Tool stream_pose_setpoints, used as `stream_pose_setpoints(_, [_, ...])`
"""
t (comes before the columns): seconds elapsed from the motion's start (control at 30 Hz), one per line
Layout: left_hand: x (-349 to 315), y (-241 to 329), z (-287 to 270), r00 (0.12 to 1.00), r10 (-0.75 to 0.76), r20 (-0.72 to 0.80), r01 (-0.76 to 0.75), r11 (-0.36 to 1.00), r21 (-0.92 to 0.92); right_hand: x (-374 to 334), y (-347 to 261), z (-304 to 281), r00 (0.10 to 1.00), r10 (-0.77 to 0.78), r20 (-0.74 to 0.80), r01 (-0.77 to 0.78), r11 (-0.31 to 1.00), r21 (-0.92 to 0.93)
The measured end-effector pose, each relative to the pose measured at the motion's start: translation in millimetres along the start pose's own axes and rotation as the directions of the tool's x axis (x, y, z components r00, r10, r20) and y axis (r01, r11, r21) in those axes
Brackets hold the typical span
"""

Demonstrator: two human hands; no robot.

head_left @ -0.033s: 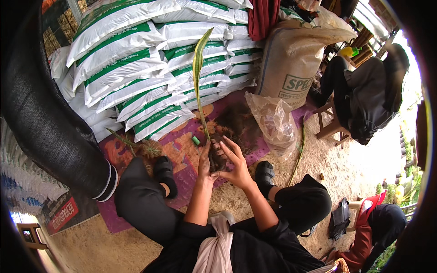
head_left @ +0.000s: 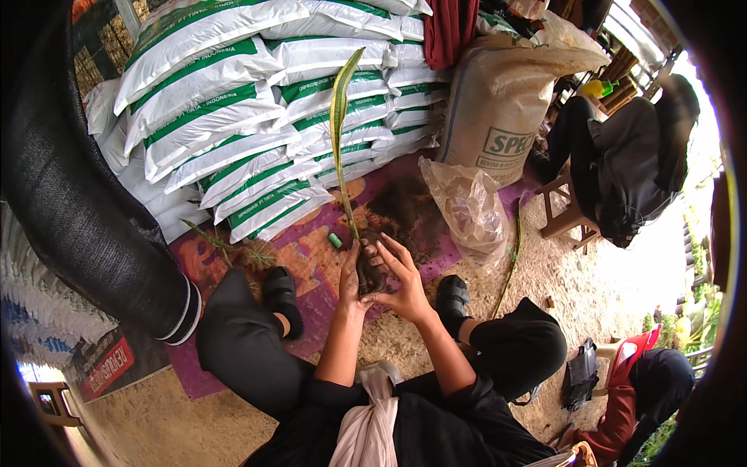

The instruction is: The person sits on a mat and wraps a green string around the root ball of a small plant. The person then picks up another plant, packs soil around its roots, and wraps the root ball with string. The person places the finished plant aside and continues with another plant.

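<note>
Between my two hands is a snake plant: a long, narrow green leaf [head_left: 339, 128] with yellow edges, rising from a dark clump of soil [head_left: 373, 271] at its base. My left hand [head_left: 351, 276] closes along the left side of that clump, next to the foot of the leaf. From the other side, my right hand [head_left: 403, 282] curves its fingers around the soil, thumb below. The palms and the far side of the clump are hidden. Just beyond my left hand a small green roll [head_left: 334, 240] lies on the purple sheet [head_left: 315, 311].
White and green sacks [head_left: 334, 54] are stacked ahead. A large tan sack [head_left: 498, 101] and a clear plastic bag [head_left: 471, 206] stand right of them. Loose dark soil [head_left: 408, 214] and a spiky plant [head_left: 249, 255] lie on the sheet. Another person [head_left: 622, 156] sits on a brown stool [head_left: 564, 218].
</note>
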State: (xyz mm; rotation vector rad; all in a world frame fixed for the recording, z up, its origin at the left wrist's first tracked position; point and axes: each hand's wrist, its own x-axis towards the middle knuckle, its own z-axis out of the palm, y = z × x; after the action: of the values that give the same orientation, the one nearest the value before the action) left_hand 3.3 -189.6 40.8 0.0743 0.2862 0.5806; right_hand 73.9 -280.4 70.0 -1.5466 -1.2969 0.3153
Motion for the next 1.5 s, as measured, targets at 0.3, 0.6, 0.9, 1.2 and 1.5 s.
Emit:
stream_pose_setpoints(0.3, [-1.4, 13.1, -7.7, 0.997, -0.061, 0.05, 0.072, 0.963, -0.261, -2.4, -3.9, -11.0, 0.996, 0.042, 0.075, -0.047, 0.996, 0.072])
stream_pose_setpoints(0.6, [3.9, 11.0, -6.2, 0.998, 0.04, -0.041, -0.04, 0.999, 0.017, -0.7, -6.6, -7.6, 0.997, -0.072, 0.019, 0.074, 0.981, -0.181])
stream_pose_setpoints(0.9, [3.0, 11.1, -1.9, 0.998, 0.05, -0.04, -0.046, 0.994, 0.101, -1.2, -3.2, -0.1, 0.997, -0.076, -0.002, 0.073, 0.956, -0.283])
stream_pose_setpoints(1.2, [2.3, 6.8, -4.7, 0.996, 0.065, -0.062, -0.055, 0.987, 0.15, -2.2, 2.8, 5.6, 0.996, -0.065, -0.053, 0.05, 0.967, -0.251])
stream_pose_setpoints(1.5, [5.8, 4.4, -12.1, 1.0, -0.025, 0.015, 0.026, 0.999, -0.041, -7.1, 3.0, 9.8, 0.969, -0.054, -0.241, 0.012, 0.985, -0.172])
